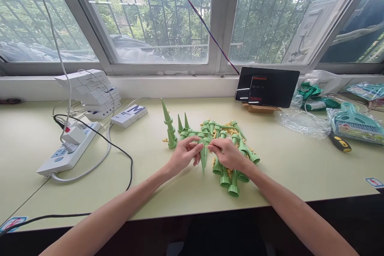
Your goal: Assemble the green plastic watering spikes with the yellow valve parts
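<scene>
My left hand (186, 150) and my right hand (228, 154) meet over the middle of the pale green desk (144, 192). Together they pinch the wide top end of a green plastic cone spike (204, 156), whose tip points down toward me. Under and behind my right hand lies a pile of several more green spikes (232, 168) mixed with small yellow parts. A tall stack of nested spikes (168, 126) stands upright just left of the pile, with two short spike tips (183, 123) beside it.
A white power strip (67, 148) with plugs and cables lies at the left, white boxes (90, 90) stacked behind it. A dark tablet (267, 87) leans below the window. Plastic bags, a teal brush set (357, 124) and a yellow-black tool (340, 143) sit at the right.
</scene>
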Available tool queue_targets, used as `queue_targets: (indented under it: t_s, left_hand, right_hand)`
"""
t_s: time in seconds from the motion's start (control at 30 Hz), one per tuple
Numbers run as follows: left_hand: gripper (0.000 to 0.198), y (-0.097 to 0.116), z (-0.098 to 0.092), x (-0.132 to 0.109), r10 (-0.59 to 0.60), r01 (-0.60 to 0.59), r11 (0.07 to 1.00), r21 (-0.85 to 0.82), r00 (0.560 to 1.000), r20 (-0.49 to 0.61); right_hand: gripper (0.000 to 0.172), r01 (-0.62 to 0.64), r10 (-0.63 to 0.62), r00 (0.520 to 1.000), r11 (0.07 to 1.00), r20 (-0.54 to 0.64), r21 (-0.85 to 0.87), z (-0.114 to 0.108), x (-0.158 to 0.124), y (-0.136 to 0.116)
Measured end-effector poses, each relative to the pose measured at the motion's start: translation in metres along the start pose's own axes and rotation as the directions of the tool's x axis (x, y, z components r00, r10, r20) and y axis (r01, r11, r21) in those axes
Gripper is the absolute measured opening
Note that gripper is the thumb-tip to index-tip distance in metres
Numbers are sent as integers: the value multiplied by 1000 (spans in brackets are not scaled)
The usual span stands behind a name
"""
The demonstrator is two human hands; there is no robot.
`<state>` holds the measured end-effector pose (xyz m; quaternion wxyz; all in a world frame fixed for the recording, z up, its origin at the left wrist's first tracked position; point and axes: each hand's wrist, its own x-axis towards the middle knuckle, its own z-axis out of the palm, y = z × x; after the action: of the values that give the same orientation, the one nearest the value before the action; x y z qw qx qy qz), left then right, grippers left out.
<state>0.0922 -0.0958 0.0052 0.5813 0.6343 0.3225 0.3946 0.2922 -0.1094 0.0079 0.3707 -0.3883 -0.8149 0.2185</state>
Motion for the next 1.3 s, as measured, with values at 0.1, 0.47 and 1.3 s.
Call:
queue_targets:
  t_s: [0.1,0.47,1.3]
  left_hand:
    - [26,-2,2,-1,79,-77,994,82,996,-31]
    - [31,1,1,0,-75,76,996,-53,997,18]
    - [36,-5,5,2,-221,225,928,-296,974,48]
  right_hand:
    - [32,-12,12,1000,1000,26,2,0,0,1]
    - [31,20,-20,1000,1000,-14,-4,-2,-1,-2]
    - [32,32,-33,999,999,-27,-33,-1,0,-1]
